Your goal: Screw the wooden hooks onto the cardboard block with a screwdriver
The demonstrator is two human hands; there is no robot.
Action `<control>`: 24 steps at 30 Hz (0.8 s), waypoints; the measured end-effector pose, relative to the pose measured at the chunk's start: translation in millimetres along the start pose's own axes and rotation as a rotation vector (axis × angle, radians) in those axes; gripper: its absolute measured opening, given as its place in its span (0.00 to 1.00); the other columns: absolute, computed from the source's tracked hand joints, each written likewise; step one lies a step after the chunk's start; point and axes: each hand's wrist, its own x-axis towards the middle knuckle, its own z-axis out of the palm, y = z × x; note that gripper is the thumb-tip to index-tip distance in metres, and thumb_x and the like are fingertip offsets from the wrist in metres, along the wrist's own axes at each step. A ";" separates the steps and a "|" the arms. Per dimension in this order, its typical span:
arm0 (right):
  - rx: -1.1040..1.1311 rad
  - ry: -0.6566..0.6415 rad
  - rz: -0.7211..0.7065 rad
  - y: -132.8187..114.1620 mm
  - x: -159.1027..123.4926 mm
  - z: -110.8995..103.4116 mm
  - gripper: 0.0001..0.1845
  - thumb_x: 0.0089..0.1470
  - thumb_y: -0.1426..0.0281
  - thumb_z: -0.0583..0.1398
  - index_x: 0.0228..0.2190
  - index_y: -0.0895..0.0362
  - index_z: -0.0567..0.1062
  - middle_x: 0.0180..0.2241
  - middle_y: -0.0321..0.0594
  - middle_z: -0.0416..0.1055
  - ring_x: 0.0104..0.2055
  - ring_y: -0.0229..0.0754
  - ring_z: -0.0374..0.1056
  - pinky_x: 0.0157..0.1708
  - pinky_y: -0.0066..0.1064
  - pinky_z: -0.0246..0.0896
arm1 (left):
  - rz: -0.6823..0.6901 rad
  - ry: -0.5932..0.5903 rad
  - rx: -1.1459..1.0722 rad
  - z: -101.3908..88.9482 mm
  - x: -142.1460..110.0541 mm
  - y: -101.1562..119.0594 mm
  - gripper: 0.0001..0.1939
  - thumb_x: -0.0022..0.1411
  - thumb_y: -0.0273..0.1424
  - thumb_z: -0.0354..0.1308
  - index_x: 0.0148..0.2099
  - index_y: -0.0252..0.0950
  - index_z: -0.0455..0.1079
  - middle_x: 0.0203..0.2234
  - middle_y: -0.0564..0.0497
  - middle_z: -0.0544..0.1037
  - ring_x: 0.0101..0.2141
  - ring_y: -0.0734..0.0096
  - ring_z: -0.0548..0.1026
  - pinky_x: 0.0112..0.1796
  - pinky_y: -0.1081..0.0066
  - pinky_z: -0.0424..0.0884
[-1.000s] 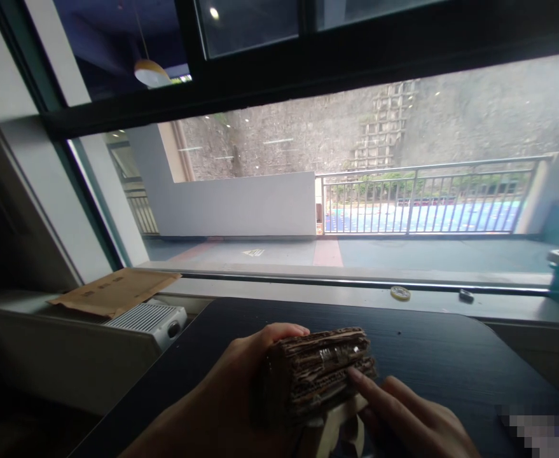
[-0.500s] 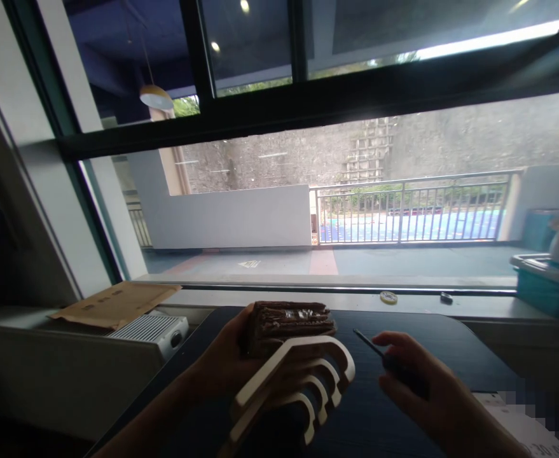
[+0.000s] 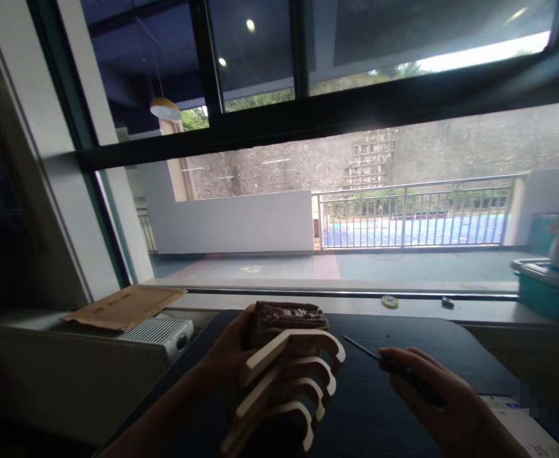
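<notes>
A dark counter (image 3: 369, 407) with a rounded far corner is set against a pale window sill (image 3: 269, 302). On the sill a roll of tape (image 3: 390, 302), a small dark object (image 3: 448, 303) and a teal bin (image 3: 549, 289) are seen; at the left, a brown envelope (image 3: 126, 305) is laid partly over a white ridged unit (image 3: 155, 337). Through the dark-framed window, a metal railing (image 3: 403, 219), a rough grey wall (image 3: 279, 162) and a hanging lamp (image 3: 165, 109) are shown.

The left forearm is extended from the lower left, and the left grip (image 3: 236, 346) is clamped on the side of a brown layered bundle (image 3: 291, 315), by which it is held up over the counter. In front of the bundle, a pale frame with four curved ribs (image 3: 293, 369) is seen; whether it too is gripped cannot be told. The right grip (image 3: 432, 381) is closed around the dark handle of a thin-shafted tool (image 3: 362, 348), its tip aimed up and leftward, near the ribs.

On a white sheet (image 3: 522, 426) at the lower right, digits like "30" are partly shown, the rest being blurred. The marks on the envelope cannot be read.
</notes>
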 end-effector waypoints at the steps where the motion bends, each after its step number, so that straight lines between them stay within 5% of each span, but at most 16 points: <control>1: -0.026 0.022 -0.001 -1.9 2.4 -1.6 0.14 0.59 0.64 0.54 0.46 0.49 0.70 0.40 0.38 0.74 0.39 0.39 0.72 0.36 0.24 0.68 | 0.004 0.005 0.036 1.4 5.6 2.2 0.31 0.46 0.31 0.68 0.53 0.37 0.64 0.47 0.44 0.74 0.48 0.53 0.72 0.48 0.60 0.69; 8: -0.208 -0.044 0.022 -17.0 22.9 10.5 0.15 0.61 0.66 0.50 0.48 0.48 0.70 0.40 0.38 0.73 0.35 0.42 0.72 0.34 0.33 0.65 | -0.090 -0.038 0.212 13.5 37.8 2.5 0.31 0.49 0.39 0.65 0.54 0.36 0.61 0.43 0.46 0.75 0.43 0.57 0.75 0.45 0.59 0.71; 14: -0.279 -0.052 -0.013 -16.0 22.8 33.2 0.15 0.61 0.69 0.49 0.46 0.48 0.70 0.31 0.35 0.71 0.26 0.38 0.69 0.24 0.29 0.57 | -0.119 -0.036 0.299 16.9 47.1 -0.1 0.31 0.51 0.42 0.63 0.54 0.36 0.61 0.44 0.45 0.75 0.46 0.55 0.73 0.43 0.63 0.72; 24: -0.515 -0.094 -0.110 -12.3 29.5 36.6 0.18 0.58 0.78 0.51 0.48 0.52 0.69 0.28 0.35 0.67 0.21 0.34 0.62 0.19 0.25 0.49 | -0.222 -0.155 0.315 22.8 62.1 10.6 0.32 0.50 0.39 0.62 0.54 0.34 0.59 0.43 0.44 0.75 0.41 0.58 0.75 0.40 0.65 0.72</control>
